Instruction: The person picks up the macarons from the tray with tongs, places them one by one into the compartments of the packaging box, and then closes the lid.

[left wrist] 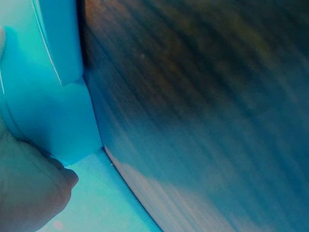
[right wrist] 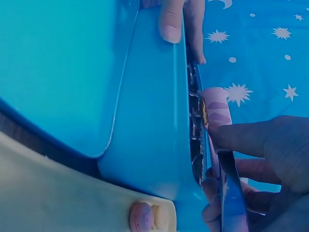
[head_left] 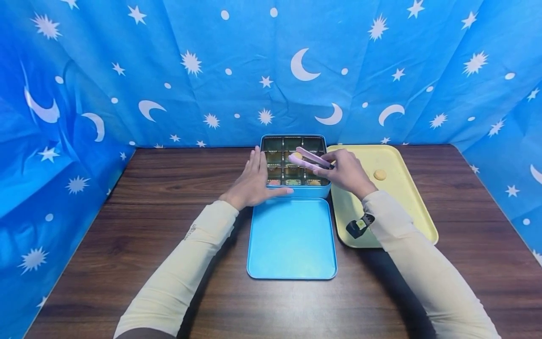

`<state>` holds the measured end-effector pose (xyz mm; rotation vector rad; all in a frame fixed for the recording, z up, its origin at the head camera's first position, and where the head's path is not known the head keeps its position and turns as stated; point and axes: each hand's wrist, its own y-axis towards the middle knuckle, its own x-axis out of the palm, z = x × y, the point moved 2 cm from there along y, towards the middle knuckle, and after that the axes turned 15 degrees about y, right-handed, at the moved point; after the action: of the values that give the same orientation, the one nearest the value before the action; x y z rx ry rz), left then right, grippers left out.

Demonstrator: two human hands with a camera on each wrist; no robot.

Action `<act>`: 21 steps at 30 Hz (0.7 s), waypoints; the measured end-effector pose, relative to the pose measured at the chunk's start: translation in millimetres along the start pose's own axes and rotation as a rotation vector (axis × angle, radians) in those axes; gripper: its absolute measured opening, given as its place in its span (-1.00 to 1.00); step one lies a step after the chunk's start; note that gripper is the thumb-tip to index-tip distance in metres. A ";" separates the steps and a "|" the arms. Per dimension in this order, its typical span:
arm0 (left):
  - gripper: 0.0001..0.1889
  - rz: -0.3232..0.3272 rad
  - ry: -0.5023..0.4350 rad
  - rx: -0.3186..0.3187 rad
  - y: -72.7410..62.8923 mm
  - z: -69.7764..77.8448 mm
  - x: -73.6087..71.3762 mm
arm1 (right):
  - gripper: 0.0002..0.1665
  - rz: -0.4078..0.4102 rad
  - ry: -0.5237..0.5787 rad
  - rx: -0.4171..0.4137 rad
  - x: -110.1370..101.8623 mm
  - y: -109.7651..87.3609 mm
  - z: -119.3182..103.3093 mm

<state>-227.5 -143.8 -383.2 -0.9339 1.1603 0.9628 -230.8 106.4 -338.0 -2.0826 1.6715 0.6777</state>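
My right hand [head_left: 345,172] holds a pair of pink tongs [head_left: 306,163] over the blue tin [head_left: 306,191]. Between the tong tips is a round yellowish cookie [head_left: 298,156], also seen edge-on in the right wrist view. The tin is divided into small compartments; the front row holds a pink piece [head_left: 274,182], a green piece [head_left: 293,182] and an orange-yellow piece [head_left: 314,182]. My left hand [head_left: 251,181] rests against the tin's left side, fingers straight and thumb stretched along the front. In the left wrist view, part of that hand [left wrist: 34,188] shows beside the blue metal.
The tin's blue lid [head_left: 292,240] lies in front of it on the wooden table [head_left: 169,202]. To the right is a yellow tray [head_left: 402,207] with a round cookie [head_left: 379,175] on it. A star-and-moon curtain [head_left: 245,89] hangs behind the table and along both sides.
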 end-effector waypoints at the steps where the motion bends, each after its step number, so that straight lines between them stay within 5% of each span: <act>1: 0.45 -0.001 -0.001 -0.001 -0.2 0.0 0.0 | -0.55 -0.004 0.003 0.003 1.8 0.8 -0.5; 21: 0.44 -0.006 0.000 0.009 -1.0 0.2 -1.0 | -0.56 -0.007 -0.007 0.029 9.6 3.9 -4.5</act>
<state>-226.6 -144.0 -382.1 -0.9299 1.1604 0.9527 -232.3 95.4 -339.9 -2.0627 1.6600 0.6534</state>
